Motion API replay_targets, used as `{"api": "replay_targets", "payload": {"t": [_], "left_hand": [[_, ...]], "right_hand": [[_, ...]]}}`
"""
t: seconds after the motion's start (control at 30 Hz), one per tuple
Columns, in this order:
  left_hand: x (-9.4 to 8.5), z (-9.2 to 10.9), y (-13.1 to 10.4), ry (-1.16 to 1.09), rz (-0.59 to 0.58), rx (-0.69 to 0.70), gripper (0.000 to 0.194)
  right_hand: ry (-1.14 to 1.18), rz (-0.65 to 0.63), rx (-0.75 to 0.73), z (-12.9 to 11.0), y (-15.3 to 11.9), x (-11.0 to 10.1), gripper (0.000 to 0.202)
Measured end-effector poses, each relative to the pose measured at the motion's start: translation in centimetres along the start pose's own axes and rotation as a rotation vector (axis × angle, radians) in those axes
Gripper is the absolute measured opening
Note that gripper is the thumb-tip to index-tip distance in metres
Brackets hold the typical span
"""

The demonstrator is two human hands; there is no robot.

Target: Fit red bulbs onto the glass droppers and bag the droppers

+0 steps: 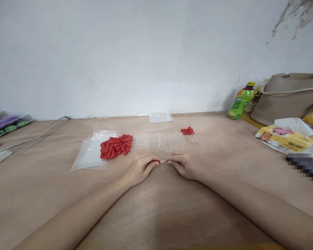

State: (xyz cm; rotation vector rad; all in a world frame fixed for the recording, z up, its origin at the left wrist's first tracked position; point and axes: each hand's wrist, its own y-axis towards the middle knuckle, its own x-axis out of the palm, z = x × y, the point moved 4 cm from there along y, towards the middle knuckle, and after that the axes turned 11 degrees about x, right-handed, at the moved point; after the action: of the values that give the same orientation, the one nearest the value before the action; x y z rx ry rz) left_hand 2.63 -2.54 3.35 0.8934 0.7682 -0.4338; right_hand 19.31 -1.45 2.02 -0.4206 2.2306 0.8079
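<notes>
The left hand (pixel 143 167) pinches a red bulb (pixel 158 161), the right hand (pixel 184 165) a tube (pixel 163 161), mid-worktop (pixel 41 194); keep both aligned, pressing gently, fingers close to the joint.

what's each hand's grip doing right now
Left hand: closed, holding a red dropper bulb.
Right hand: closed, fingertips pinching a clear dropper tube.

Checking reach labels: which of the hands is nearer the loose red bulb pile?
Left. The left hand is in front and to the right of the red bulb pile; the right hand is farther right.
</notes>
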Motion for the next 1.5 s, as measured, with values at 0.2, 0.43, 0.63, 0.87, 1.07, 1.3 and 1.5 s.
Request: {"api": "replay_targets", "payload": {"t": [0.2,0.43,0.63,0.87,1.07,1.3,1.5], "left_hand": [[0.3,-0.3,-0.2,0.009,-0.041,-0.02,0.017],[0.2,-0.2,-0.3,0.074,0.024,0.013,0.015],[-0.3,-0.2,0.0,0.066,0.094,0.052,0.015],[-0.2,-0.5,0.0,0.024,0.089,-0.041,0.014],[0.1,-0.5,-0.3,-0.004,0.081,-0.042,0.015],[0.3,-0.4,-0.3,0.013,0.028,-0.034,0.015],[0.3,-0.4,-0.4,0.007,0.017,-0.012,0.016]], "right_hand": [[-0.154,-0.001,-0.009,0.1,0.0,0.4,0.023],[-0.326,0.048,0.019,-0.5,-0.2,0.1,0.022],[-0.116,0.045,-0.012,0.6,-0.2,-0.8,0.021],[-0.121,0.108,-0.024,1.1,-0.4,-0.8,0.021],[-0.229,0.112,-0.057,0.1,-0.4,-0.5,0.025],[-0.301,0.082,-0.02,0.0,-0.4,-0.2,0.029],[-0.298,0.023,0.029,-0.1,-0.3,0.1,0.029]]}}
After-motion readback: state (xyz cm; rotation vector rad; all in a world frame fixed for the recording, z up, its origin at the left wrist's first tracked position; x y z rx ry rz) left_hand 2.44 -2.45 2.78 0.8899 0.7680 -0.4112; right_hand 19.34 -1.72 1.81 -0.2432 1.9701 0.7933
